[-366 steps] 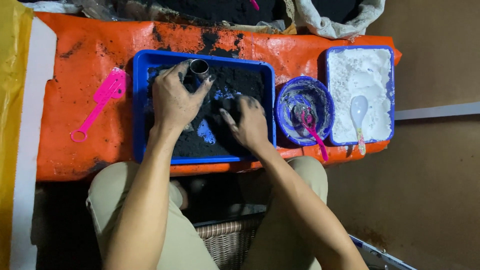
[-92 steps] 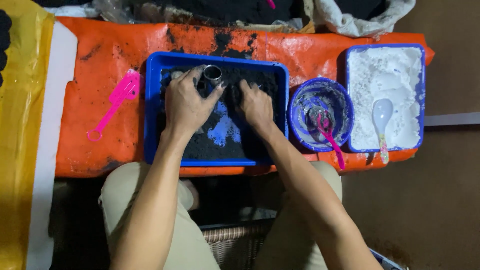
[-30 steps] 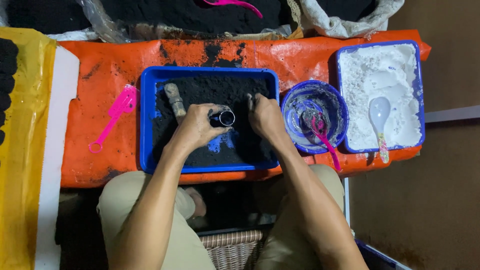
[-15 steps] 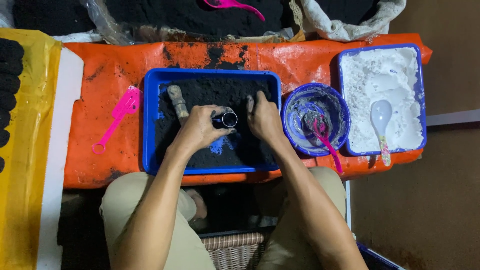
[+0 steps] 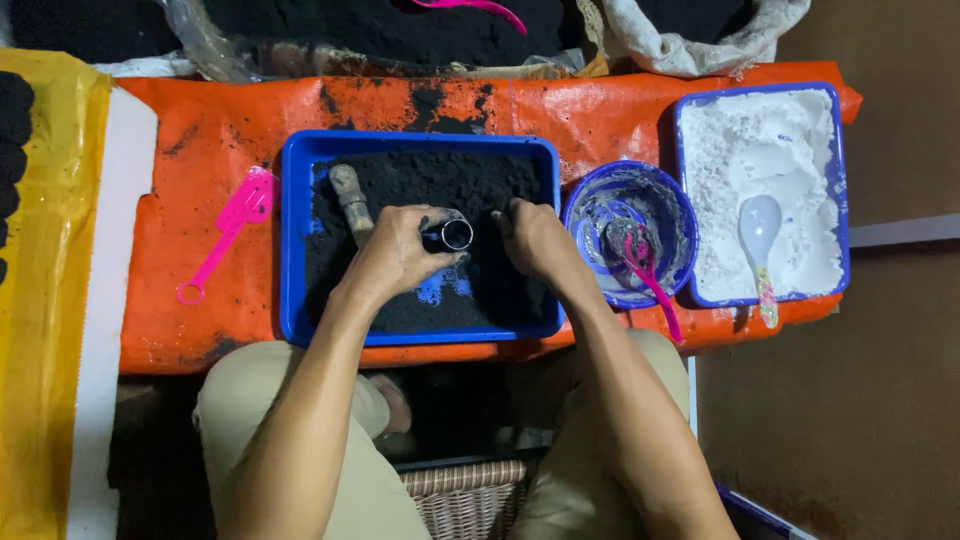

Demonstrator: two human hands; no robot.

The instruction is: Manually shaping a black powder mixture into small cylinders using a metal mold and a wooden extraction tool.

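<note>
Orange tarp (image 5: 200,300) covers a low work surface, smeared w/ black powder, dark floor to the right. Blue tray (image 5: 296,250) sits mid-tarp, filled w/ black powder (image 5: 430,180); bare blue patch shows near the middle of the tray, just below the hands.

Left hand (image 5: 395,250) is over the tray, fingers curled snug around a small metal tube (image 5: 455,235), held on its side w/ the open end facing right. Tube sits just above the powder, about centre of the tray. Right hand (image 5: 530,235) is just right of the tube, fingers bent down and loosely closed, tips at the powder; can't tell if it's pinching any. Hands are near each other but not touching.

Short wooden stick (image 5: 350,200) lies in the tray's upper left, touching the left hand's back edge. Pink scoop (image 5: 225,235) lies on the tarp left of the tray. Round blue bowl (image 5: 665,200) sits just right of the tray w/ a pink spoon (image 5: 650,285) leaning out over its rim. Further right, 2nd blue tray (image 5: 840,180) holds white powder (image 5: 770,150) and a white spoon (image 5: 760,225). Yellow sheet (image 5: 45,300) runs down the far left. Wicker basket (image 5: 465,495) shows between the person's knees.
</note>
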